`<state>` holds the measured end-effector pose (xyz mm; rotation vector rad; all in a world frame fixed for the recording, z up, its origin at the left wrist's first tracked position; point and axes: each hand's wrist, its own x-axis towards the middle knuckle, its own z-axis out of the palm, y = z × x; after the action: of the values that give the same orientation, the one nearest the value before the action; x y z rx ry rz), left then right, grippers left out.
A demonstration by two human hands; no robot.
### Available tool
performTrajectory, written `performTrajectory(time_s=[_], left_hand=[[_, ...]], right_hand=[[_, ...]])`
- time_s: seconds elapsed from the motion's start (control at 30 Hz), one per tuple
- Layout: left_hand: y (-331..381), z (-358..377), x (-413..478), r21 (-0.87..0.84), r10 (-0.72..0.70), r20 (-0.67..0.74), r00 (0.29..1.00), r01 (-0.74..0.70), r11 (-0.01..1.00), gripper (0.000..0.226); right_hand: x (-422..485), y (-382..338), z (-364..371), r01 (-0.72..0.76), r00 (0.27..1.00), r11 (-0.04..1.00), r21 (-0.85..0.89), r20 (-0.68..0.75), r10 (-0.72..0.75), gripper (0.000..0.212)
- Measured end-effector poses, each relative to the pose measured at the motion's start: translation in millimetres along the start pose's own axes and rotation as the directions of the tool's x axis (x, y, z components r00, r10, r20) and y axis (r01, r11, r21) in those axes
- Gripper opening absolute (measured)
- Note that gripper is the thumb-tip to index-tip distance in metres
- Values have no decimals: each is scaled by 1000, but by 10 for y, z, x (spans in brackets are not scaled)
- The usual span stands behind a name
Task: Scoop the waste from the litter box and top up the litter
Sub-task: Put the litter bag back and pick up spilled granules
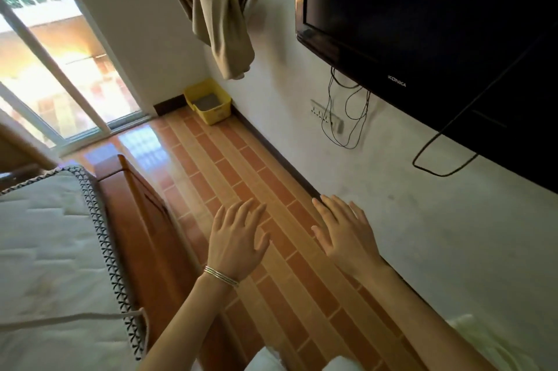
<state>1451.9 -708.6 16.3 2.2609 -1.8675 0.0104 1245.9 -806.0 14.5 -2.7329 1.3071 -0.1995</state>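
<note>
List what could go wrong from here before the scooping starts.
1. Both the left hand and right hand are empty and no scoop or litter bag is in view, so the job may stall at the yellow litter box.
2. The box sits tight in the corner beside the sliding door, so access looks cramped and litter could spill on the tiled floor.
3. Loose cables hang along the wall and could snag an arm.

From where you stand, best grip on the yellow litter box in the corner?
Take the yellow litter box by its two short rims, approaching from the open floor side. Walls back its other sides. Both the left hand and right hand are empty and open.
</note>
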Motion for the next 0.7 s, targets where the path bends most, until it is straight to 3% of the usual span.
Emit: performTrajectory(time_s=[0.37,0.7], left_hand=[[-793,92,236,-10,-175,10,985,175,985,56],[-1388,76,1184,18,-247,-12,969,248,969,56]], right_hand=[[903,-464,332,182,982,983,24,42,-183,53],[2232,-537,345,279,959,960,38,44,-280,55]])
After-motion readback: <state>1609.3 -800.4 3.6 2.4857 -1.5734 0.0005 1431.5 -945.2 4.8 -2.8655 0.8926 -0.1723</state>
